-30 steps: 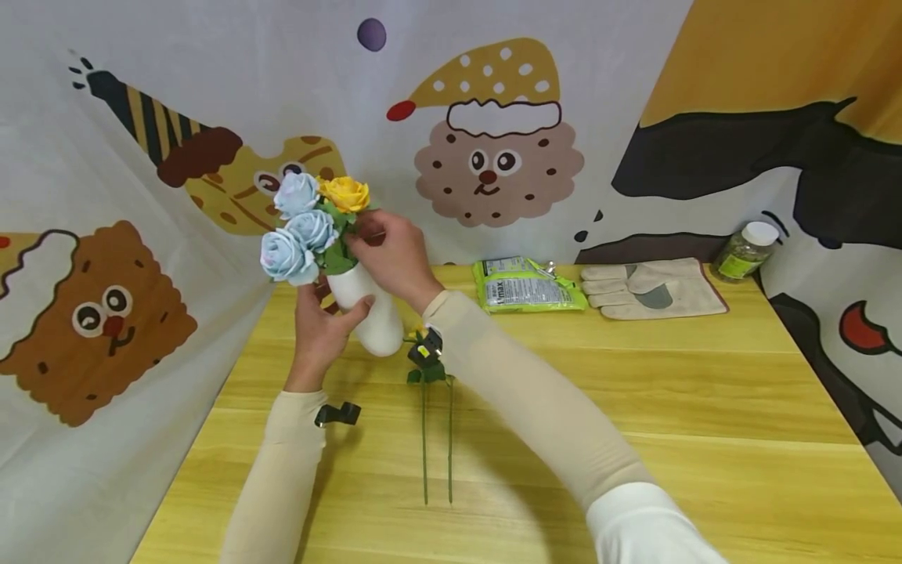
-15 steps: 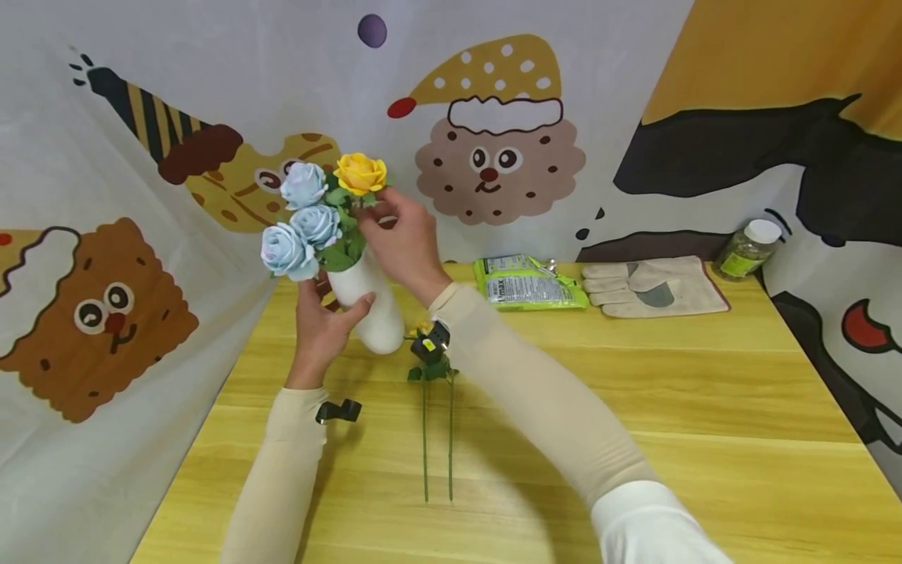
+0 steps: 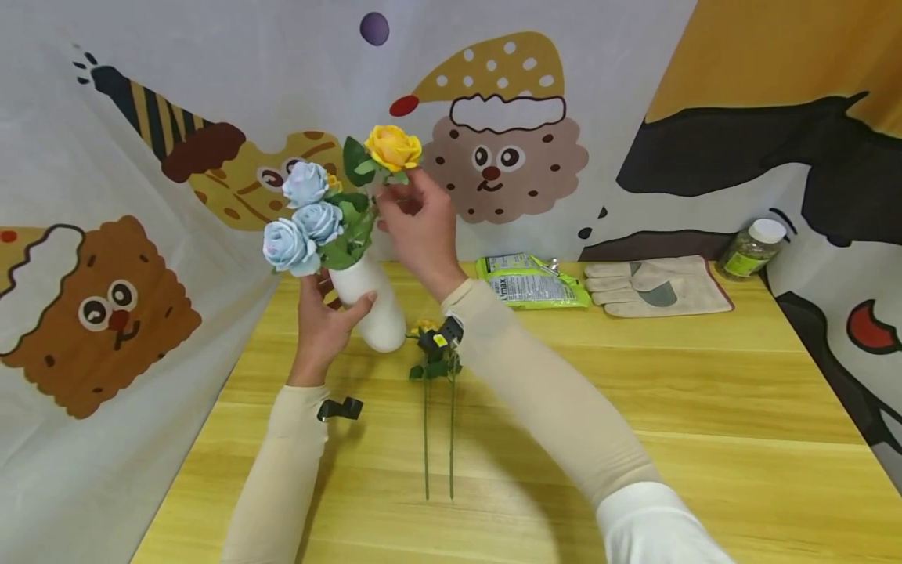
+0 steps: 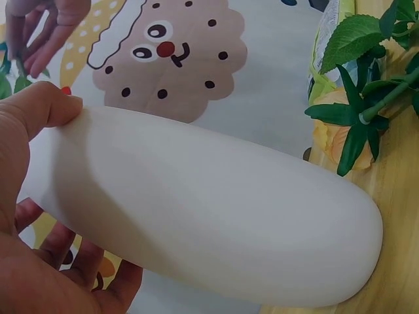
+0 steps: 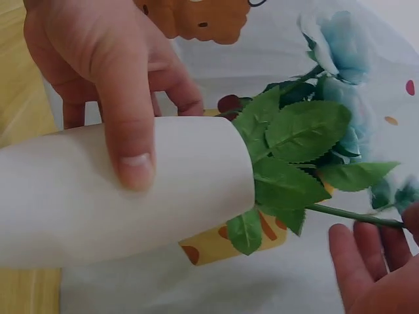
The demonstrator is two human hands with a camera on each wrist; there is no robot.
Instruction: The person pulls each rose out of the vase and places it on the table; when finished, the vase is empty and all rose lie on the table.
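My left hand (image 3: 320, 333) grips a white vase (image 3: 373, 309), its thumb (image 4: 49, 111) along one side and the fingers round the other. The vase leans to the left, mouth up. Several pale blue roses (image 3: 289, 247) stick out of its mouth among green leaves (image 5: 308, 131), with a bit of yellow bloom (image 3: 334, 183) behind them. My right hand (image 3: 423, 231) pinches a yellow rose (image 3: 393, 147) by its stem just under the bloom. In the right wrist view this green stem (image 5: 353, 215) runs from the right fingers to the vase mouth; its lower end is hidden.
On the wooden table (image 3: 634, 478) lie two stems (image 3: 452, 439) with yellow blooms (image 3: 426, 324), partly behind the right wrist camera (image 3: 444, 337). A green packet (image 3: 532, 283), a work glove (image 3: 658, 287) and a lidded jar (image 3: 752, 251) line the back edge, before a printed cloth (image 3: 282, 47).
My right hand has moved up and to the right with the yellow rose, drawing its bloom away from the blue roses. The left hand and vase stay almost still.
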